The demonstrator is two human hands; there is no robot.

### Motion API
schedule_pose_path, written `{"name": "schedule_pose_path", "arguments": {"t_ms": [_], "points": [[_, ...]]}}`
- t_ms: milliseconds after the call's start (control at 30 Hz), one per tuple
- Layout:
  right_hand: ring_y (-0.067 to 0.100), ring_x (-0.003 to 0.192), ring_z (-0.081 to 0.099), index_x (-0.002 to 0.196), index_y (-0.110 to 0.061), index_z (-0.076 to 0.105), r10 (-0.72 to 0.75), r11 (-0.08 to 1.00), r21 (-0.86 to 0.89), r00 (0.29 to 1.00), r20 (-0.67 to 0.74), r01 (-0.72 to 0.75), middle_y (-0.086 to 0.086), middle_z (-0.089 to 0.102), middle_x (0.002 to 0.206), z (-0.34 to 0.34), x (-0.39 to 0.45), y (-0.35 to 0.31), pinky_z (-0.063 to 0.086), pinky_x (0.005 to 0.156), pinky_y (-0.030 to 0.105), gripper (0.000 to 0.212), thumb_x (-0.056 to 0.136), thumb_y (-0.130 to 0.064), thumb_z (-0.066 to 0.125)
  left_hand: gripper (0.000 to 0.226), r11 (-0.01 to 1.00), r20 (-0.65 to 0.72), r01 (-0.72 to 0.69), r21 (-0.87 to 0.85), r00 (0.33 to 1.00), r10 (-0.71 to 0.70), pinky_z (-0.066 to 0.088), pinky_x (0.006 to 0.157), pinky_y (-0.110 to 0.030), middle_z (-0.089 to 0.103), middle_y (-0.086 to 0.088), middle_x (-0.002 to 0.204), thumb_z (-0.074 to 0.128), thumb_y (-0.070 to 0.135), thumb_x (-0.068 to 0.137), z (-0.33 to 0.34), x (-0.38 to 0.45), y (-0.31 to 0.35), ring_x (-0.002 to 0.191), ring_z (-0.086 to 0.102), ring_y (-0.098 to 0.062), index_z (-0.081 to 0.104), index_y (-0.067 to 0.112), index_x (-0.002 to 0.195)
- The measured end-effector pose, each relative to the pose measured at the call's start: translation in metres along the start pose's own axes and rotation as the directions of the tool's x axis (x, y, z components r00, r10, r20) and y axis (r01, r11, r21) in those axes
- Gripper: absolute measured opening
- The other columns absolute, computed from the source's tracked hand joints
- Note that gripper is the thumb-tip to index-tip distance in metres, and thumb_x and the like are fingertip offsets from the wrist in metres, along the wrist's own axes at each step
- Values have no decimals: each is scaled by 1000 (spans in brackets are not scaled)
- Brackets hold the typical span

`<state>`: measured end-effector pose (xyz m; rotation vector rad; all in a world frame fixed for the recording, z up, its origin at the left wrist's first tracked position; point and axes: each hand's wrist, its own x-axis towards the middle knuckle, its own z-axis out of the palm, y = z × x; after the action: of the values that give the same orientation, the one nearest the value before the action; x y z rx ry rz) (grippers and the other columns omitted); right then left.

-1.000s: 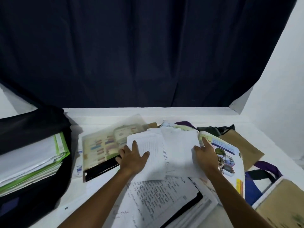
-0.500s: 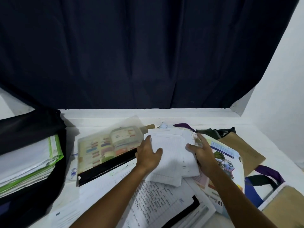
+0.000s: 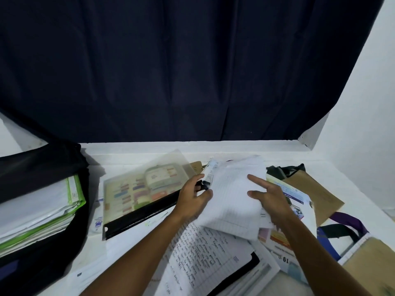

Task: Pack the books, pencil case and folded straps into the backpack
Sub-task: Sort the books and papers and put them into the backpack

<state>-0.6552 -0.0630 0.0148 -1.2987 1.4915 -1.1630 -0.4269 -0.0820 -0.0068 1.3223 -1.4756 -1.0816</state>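
Head view looks down on a white table (image 3: 213, 149) strewn with papers, backed by a dark curtain (image 3: 192, 67). Both hands grasp a sheaf of lined white sheets (image 3: 233, 195) between them. The left hand (image 3: 192, 201) holds the sheaf's left edge, thumb curled over the top and fingers tucked beneath; a small printed booklet (image 3: 210, 173) with a dark spine sits at that same edge, against the thumb. The right hand (image 3: 271, 199) clasps the right edge, thumb pressed on the upper face and forefinger stretched out across the paper, the other fingers hidden under it. The sheaf is tilted, its near edge hanging above a handwritten page (image 3: 198, 253) that lies on a black folder (image 3: 241, 272).

Just left of the left hand lies a clear plastic pouch (image 3: 139, 189) with a black zip strip along its near side, showing colourful contents. At the far left the black backpack (image 3: 42, 167) stands open, already stuffed with a thick stack of papers and green-edged folders (image 3: 38, 212). Under and right of the right hand is a colourful printed book (image 3: 292, 193), beside a brown book (image 3: 310, 189). Purple and blue straps (image 3: 342, 227) trail at the right edge, near another brown cover (image 3: 372, 265).
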Motion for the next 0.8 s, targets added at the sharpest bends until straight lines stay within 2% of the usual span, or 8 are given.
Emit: {"name": "schedule_pose_path", "arguments": {"t_ms": [67,167,267,367,467,533,700,800], "points": [[15,130,42,131,-27,58,-78,997,26,997,-30,78,-7,48,142,-5,-10,-9,36,96,29,51,87,-2,65,55,997,35,0,-79,999,3,47,75,-11,55,2,130,68,18,90,-4,-2,11,111,53,-4,44,25,139],[1,115,50,125,-33,60,-142,977,158,990,-9,141,-18,54,130,1,-22,-24,41,91,16,54,86,3,65,79,933,152,74,-352,988,-21,52,84,-18,42,2,148,66,19,92,-15,-7,28,128,50,-13,17,32,152],[-7,106,55,119,-38,59,-219,960,194,973,73,202,-27,57,120,16,-29,-36,49,72,7,55,86,6,64,97,961,147,-116,-249,977,156,50,97,-26,31,19,153,69,18,90,-28,-16,33,138,38,-7,-1,50,149],[-21,109,49,117,-43,57,-352,936,76,925,146,344,-36,53,120,32,-35,-51,44,76,1,55,85,0,67,104,952,9,-296,-79,955,298,42,108,-42,27,16,157,73,22,86,-48,-32,40,142,34,-14,-4,62,144],[-13,111,53,104,-49,66,-434,901,84,884,177,425,-25,59,121,48,-39,-64,44,82,1,52,83,-1,71,81,894,-71,-432,117,894,442,34,107,-14,33,27,150,74,18,86,-70,-46,49,137,31,9,27,49,144],[-6,113,57,95,-48,71,-501,865,123,850,164,487,-15,63,120,62,-43,-70,48,87,9,50,82,0,72,54,875,-178,-482,46,858,482,40,95,-7,54,13,133,76,6,82,-81,-53,53,122,48,12,57,32,125],[-11,109,55,104,-25,69,-646,759,49,744,170,649,-5,61,110,94,-46,-61,49,84,9,39,81,7,69,23,873,-412,-481,85,780,470,49,81,-11,67,-13,98,79,-5,74,-86,-56,34,94,63,4,73,10,90],[15,113,58,105,-32,69,-607,781,3,757,242,625,5,63,110,99,-42,-35,53,89,18,45,85,8,64,15,920,-398,-388,58,836,378,56,85,-30,72,-13,95,80,2,75,-82,-57,0,93,68,-12,76,9,87]]}}
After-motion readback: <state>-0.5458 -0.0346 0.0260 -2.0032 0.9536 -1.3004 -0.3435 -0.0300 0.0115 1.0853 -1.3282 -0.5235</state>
